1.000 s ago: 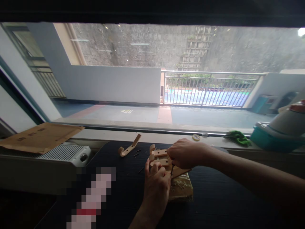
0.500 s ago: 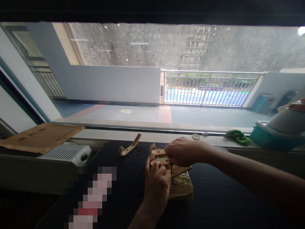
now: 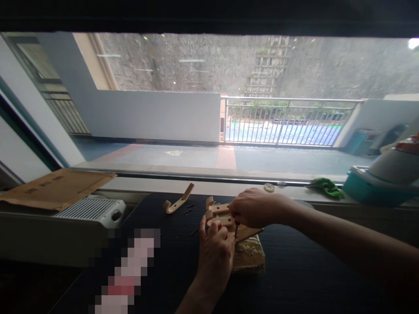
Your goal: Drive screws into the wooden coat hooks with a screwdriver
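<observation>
Several pale wooden hooks with curled ends and dark holes lie on a wooden board (image 3: 249,233), which rests on a wrapped block (image 3: 250,257). My left hand (image 3: 218,244) presses over the nearest hook and the board, fingers bent around them. One wooden hook (image 3: 221,221) shows just beyond its fingertips. My right hand (image 3: 250,208) is closed around a screwdriver; its handle is hidden in the fist. The thin dark screwdriver shaft (image 3: 236,229) points down to the wood beside my left hand. Another wooden hook (image 3: 178,203) lies loose to the left.
Several dark screws (image 3: 188,211) lie by the loose hook on the black table (image 3: 163,261). On the sill are a tape roll (image 3: 269,187), a green cloth (image 3: 327,188) and a teal container (image 3: 373,187). A brown envelope (image 3: 59,187) covers part of a heater at left.
My right hand has shifted slightly right and turned a little around the screwdriver. My left hand and the wooden pieces have stayed in place.
</observation>
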A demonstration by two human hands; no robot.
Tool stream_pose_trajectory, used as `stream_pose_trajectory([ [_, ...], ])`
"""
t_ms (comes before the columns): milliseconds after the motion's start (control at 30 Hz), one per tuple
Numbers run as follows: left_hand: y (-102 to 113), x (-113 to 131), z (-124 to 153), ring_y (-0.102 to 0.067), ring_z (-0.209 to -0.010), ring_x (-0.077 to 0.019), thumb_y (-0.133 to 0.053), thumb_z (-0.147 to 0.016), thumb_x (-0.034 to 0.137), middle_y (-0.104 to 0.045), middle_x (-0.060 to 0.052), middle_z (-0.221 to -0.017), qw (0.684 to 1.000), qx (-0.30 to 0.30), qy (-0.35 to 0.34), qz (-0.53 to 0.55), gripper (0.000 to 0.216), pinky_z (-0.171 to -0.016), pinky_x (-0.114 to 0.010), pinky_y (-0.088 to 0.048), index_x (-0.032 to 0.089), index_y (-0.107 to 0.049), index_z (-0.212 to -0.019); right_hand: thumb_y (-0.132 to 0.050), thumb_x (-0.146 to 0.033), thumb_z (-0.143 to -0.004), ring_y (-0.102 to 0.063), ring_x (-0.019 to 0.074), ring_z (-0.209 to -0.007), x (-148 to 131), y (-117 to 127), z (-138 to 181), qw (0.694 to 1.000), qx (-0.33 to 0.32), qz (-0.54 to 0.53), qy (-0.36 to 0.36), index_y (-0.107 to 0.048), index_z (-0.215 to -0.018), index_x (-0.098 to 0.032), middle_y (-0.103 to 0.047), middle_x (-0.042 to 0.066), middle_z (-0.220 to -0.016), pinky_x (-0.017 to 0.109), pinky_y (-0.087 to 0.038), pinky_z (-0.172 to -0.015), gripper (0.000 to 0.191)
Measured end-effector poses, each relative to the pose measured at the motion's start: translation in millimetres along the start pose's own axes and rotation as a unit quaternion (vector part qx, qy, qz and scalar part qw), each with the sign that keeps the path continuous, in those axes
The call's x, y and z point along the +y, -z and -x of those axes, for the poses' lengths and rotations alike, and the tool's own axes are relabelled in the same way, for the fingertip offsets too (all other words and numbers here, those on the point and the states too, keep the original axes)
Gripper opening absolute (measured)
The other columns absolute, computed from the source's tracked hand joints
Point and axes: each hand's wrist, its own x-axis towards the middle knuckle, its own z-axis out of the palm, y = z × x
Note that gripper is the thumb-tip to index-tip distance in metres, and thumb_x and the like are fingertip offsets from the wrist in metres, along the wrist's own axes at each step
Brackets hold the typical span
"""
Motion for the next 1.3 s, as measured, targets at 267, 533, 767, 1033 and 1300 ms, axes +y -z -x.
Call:
stream_pose_trajectory([
  [267,-0.1,-1.0,0.3,-0.05,-0.105,-0.0237,-0.052,-0.087,0.015,-0.064,-0.002,-0.081,1.0,-0.012,0.001,-0.008,0.018,-0.111,-0.06,-0.017,0.022,-0.068,-0.084,-0.05,-0.022,-0.084,-0.058,0.0165,-0.07,0.6,5.1,4.6,1.0,-0.014,-0.009,-0.02,-0.069,-0.096,-0.015,-0.069,0.008,-0.086,0.027,-0.031,-0.055,0.024],
  [533,-2.7,-2.5,0.3,-0.051,-0.106,-0.024,-0.052,-0.088,0.016,-0.064,-0.001,-0.082,1.0,-0.015,0.004,-0.006,0.018,-0.112,-0.059,-0.015,0.022,-0.069,-0.087,-0.051,-0.016,-0.08,-0.054,0.0135,-0.064,0.6,-1.0,3.7,1.0,0.008,-0.013,-0.004,-0.069,-0.085,-0.014,-0.067,0.005,-0.078,0.026,-0.028,-0.054,0.019],
  [767,-2.1,-0.4,-1.1,-0.052,-0.106,-0.0253,-0.054,-0.086,0.016,-0.064,-0.001,-0.078,1.0,-0.014,0.013,0.006,0.017,-0.11,-0.059,-0.017,0.021,-0.068,-0.079,-0.046,-0.022,-0.085,-0.058,0.0162,-0.071,4.3,-16.9,2.3,0.998,0.044,-0.029,-0.032,-0.067,-0.087,-0.014,-0.069,0.009,-0.084,0.027,-0.032,-0.057,0.023],
  [1033,-3.3,-1.2,0.2,-0.052,-0.104,-0.0254,-0.058,-0.084,0.019,-0.066,-0.002,-0.082,1.0,-0.004,0.002,-0.025,0.015,-0.111,-0.059,-0.013,0.022,-0.07,-0.077,-0.053,-0.029,-0.083,-0.061,0.017,-0.079,5.5,-16.0,8.3,0.995,0.064,-0.055,-0.061,-0.066,-0.102,-0.019,-0.069,0.005,-0.096,0.026,-0.038,-0.058,0.025],
  [1300,-5.6,-2.5,1.7,-0.054,-0.101,-0.0248,-0.06,-0.083,0.02,-0.066,-0.003,-0.082,0.999,0.008,-0.009,-0.031,0.014,-0.109,-0.059,-0.013,0.024,-0.073,-0.08,-0.053,-0.036,-0.091,-0.061,0.0166,-0.086,-0.2,-23.8,4.8,0.995,0.075,-0.043,-0.041,-0.061,-0.102,-0.015,-0.064,0.005,-0.098,0.037,-0.05,-0.077,0.025],
])
